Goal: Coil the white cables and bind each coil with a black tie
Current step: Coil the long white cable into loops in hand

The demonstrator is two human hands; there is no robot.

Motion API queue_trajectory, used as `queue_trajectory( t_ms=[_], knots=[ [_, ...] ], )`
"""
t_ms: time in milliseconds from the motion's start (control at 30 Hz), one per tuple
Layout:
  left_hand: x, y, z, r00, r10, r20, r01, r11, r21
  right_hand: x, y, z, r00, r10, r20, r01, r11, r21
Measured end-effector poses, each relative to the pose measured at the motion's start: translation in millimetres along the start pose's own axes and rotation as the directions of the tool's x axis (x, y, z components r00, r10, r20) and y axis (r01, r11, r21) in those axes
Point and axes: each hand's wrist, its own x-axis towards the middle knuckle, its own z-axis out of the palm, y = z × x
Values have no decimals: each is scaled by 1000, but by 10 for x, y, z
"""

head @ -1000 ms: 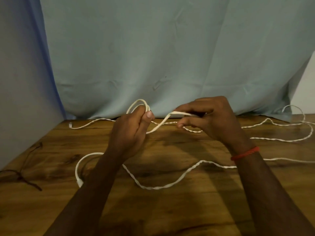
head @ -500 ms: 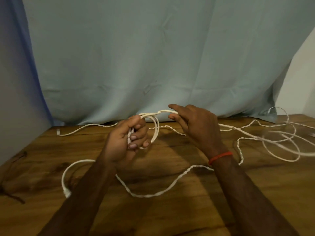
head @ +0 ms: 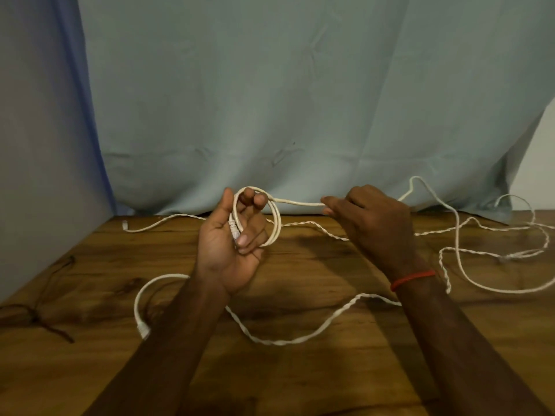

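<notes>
My left hand [head: 232, 247] is raised palm up above the table and holds a small coil of smooth white cable [head: 277, 223], its fingers curled through the loop and its plug end lying in the palm. From the coil the cable runs right to my right hand [head: 369, 217], which pinches it between fingertips. Beyond that hand the same cable loops loosely over the right of the table. A twisted white cable [head: 300, 340] snakes across the table under both arms. Black ties [head: 45, 319] lie at the left edge.
The wooden table [head: 300, 379] ends at a pale blue cloth backdrop [head: 270, 115]. Another white cable end [head: 126, 226] lies at the back left, and a white plug [head: 143, 329] sits near my left forearm. Tangled cable loops [head: 510, 253] cover the right side.
My left hand has turned palm up and its loop has become a full round coil. My right hand slid right along the cable, pulling the strand straight.
</notes>
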Motion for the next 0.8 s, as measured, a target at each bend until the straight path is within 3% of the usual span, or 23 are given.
queue_trajectory(
  t_ms=[267,367,500,600,667,733,800],
  knots=[
    [-12,-14,174,982,86,-168,-60,986,156,166,-537,17,927,-221,304,213,975,60],
    [9,-58,202,969,159,-191,-123,975,188,154,-671,11,887,-308,345,288,952,109],
    [30,-126,192,925,325,-197,-207,866,456,140,-698,40,857,-285,429,198,951,236],
    [-36,-175,209,880,471,-64,-304,662,685,191,-561,14,819,-262,511,27,906,422],
    [-64,-179,193,837,535,120,-346,345,873,198,-445,-27,805,-227,547,-68,883,465],
    [-72,-157,136,816,509,274,-325,12,946,178,-369,-70,809,-199,554,-106,877,469],
    [-71,-164,65,838,444,316,-291,-127,948,183,-335,-112,825,-190,532,-128,854,504]
  ],
)
